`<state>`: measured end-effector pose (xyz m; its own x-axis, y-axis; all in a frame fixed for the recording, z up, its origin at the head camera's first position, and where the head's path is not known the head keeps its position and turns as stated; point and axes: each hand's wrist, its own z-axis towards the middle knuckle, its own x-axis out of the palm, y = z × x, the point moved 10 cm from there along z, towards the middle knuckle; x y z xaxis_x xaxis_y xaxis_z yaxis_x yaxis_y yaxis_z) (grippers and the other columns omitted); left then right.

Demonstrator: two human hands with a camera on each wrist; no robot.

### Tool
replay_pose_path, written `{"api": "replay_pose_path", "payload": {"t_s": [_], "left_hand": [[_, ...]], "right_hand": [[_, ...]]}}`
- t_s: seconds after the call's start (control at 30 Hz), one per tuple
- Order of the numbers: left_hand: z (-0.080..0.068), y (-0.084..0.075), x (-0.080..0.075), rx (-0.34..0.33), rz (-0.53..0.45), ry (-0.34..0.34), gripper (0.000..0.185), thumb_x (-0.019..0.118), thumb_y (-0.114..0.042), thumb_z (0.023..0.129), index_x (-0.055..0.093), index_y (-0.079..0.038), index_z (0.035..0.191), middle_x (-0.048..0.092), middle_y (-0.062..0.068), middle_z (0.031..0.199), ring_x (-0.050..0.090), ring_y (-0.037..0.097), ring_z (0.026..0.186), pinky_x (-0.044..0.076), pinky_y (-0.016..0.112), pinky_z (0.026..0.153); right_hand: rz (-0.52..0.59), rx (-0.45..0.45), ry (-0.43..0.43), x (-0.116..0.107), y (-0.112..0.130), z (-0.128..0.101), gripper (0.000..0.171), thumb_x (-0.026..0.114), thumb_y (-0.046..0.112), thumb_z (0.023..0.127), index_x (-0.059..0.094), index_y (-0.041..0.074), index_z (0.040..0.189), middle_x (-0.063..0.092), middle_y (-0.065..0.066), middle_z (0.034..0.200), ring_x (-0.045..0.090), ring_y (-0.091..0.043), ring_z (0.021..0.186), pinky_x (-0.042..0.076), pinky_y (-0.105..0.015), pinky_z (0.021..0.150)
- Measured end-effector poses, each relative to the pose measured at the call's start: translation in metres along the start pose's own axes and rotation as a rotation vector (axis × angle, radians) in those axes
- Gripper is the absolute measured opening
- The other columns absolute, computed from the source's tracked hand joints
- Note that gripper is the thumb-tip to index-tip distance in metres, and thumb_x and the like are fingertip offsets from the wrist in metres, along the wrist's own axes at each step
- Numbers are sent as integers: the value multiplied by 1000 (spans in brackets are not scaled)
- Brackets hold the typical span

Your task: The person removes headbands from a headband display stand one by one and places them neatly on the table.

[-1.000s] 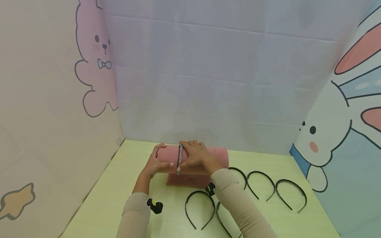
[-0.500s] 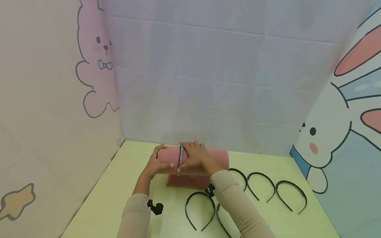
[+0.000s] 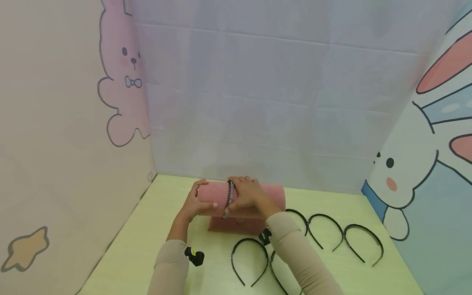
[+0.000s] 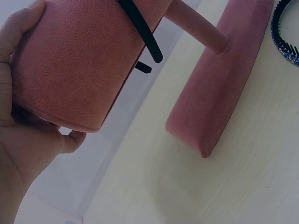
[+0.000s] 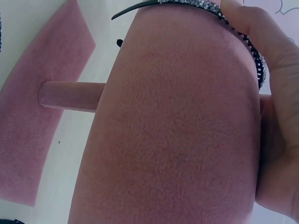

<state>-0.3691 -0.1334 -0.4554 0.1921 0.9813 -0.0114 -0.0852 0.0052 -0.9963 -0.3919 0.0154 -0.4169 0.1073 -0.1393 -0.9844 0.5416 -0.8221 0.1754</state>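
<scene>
A pink velvety headband stand has a horizontal roll [image 3: 213, 189] on a post above a flat base [image 3: 236, 225]. My left hand [image 3: 191, 204] grips the roll's left end, thumb along the front and fingers over the back. A black toothed headband with silver glitter [image 3: 230, 192] arches over the roll near its middle. My right hand [image 3: 248, 194] holds this headband, thumb on its front and fingers at the back. In the left wrist view, the headband's dark tips [image 4: 152, 49] poke out below the roll. The right wrist view shows the thumb [image 5: 254, 23] against the glittery band.
Several more black headbands lie on the pale table [image 3: 147, 241], one in front of the stand [image 3: 250, 239] and others to the right, such as one at the far right [image 3: 363, 227]. My right sleeve partly covers one. Fabric walls with cartoon prints enclose the table.
The headband has shifted slightly to the right along the roll with my right hand and now leans a little. My left hand keeps its hold on the roll's end.
</scene>
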Motion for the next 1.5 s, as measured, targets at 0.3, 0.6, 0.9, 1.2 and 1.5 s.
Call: {"api": "replay_pose_path", "payload": {"t_s": [0.3,0.6,0.9,1.2,1.5], "left_hand": [[1,2,-3,-26,19,-18,86,83,0,63,35,-14,134,34,15,137,48,38,108,48,43,79],[13,28,-11,-49,12,-48,88,85,0,61,38,-23,131,35,11,137,47,38,109,48,45,78],[10,21,-9,-39,48,-36,87,86,-1,60,38,-19,131,38,18,132,49,39,107,49,45,77],[5,3,-2,-28,57,11,89,84,-1,62,35,-14,134,40,21,127,50,38,105,49,44,76],[14,24,-10,-51,146,-1,96,88,-10,59,35,-29,136,41,16,129,50,36,108,47,45,81]], "right_hand": [[27,12,-3,-2,-16,-7,109,72,68,58,28,21,145,44,-5,135,39,-25,120,31,-47,94],[53,16,-8,-5,-26,-14,108,73,67,56,31,20,144,45,-5,134,40,-25,120,32,-47,94],[84,10,-22,-4,-31,-18,107,76,65,54,33,22,143,52,1,123,47,-19,107,33,-43,90],[99,11,-36,-13,-36,-27,106,77,63,55,34,22,143,51,4,126,48,-19,108,33,-46,93],[115,21,-38,-15,-44,-35,104,78,62,55,35,23,142,51,1,126,48,-22,109,33,-45,92]]}}
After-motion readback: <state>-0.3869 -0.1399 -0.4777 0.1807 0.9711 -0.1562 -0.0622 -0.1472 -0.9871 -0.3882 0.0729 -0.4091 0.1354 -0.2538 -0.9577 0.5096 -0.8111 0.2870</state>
